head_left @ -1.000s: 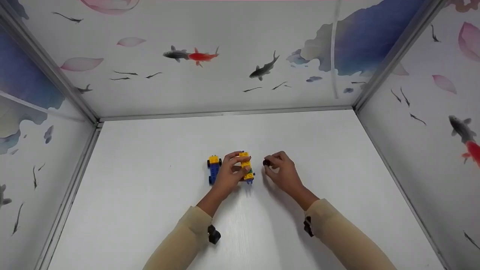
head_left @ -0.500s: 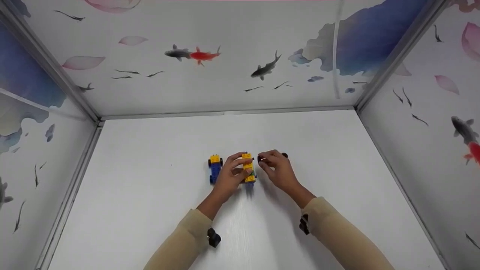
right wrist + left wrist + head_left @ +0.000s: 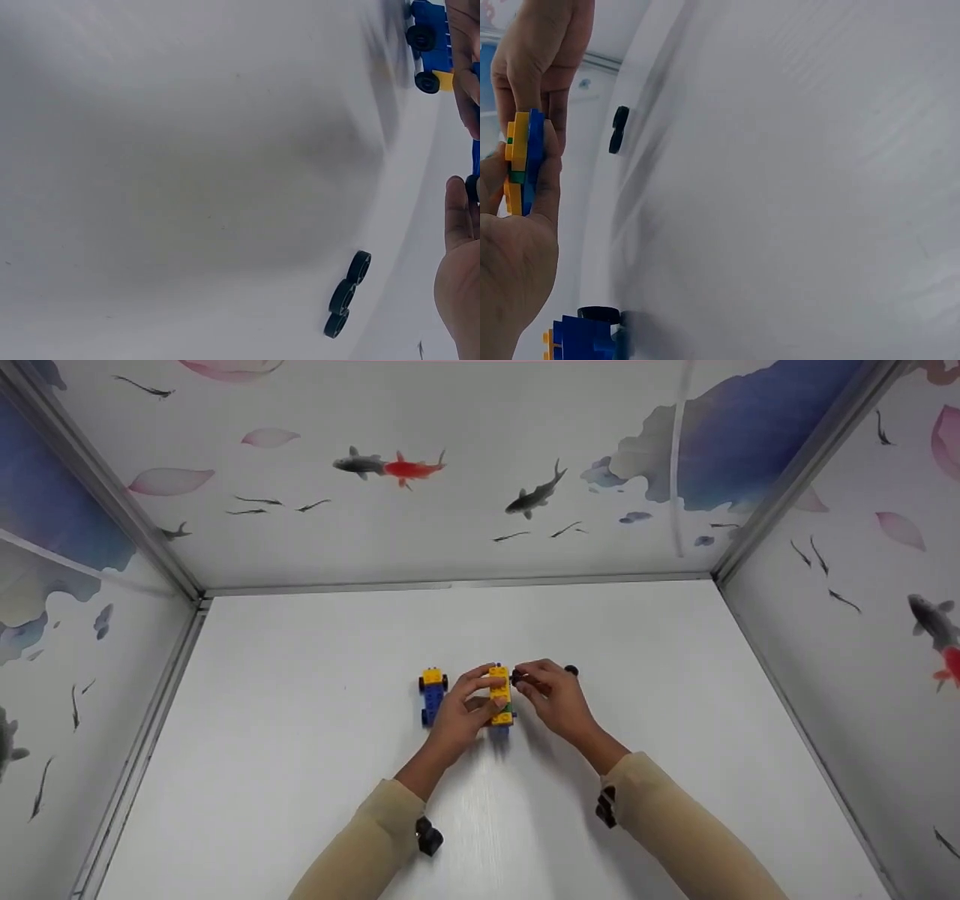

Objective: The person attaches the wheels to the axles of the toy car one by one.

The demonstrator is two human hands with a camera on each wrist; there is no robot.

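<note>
My left hand (image 3: 457, 711) grips a toy car body (image 3: 502, 719) built of yellow and blue bricks with a green one in it, its thumb and fingers across both sides. In the left wrist view this body (image 3: 535, 157) is held up, its blue underside facing the table. Between thumb and fingertips, my right hand (image 3: 561, 701) pinches a small black wheel (image 3: 516, 677) right at the far end of the body's right side. A short axle stub sticks out nearer me on that same side. The right fingers partly hide the wheel.
Left of my hands, a second toy car (image 3: 433, 697), blue with a yellow front and black wheels, stands on the white table (image 3: 300, 750). Loose black wheels (image 3: 343, 298) lie in a row beyond my right hand. Printed panels (image 3: 465, 532) wall in the table.
My right hand has brought the wheel leftward, from a gap away to the side of the car body. The left hand keeps its hold on the body, now turned slightly straighter.
</note>
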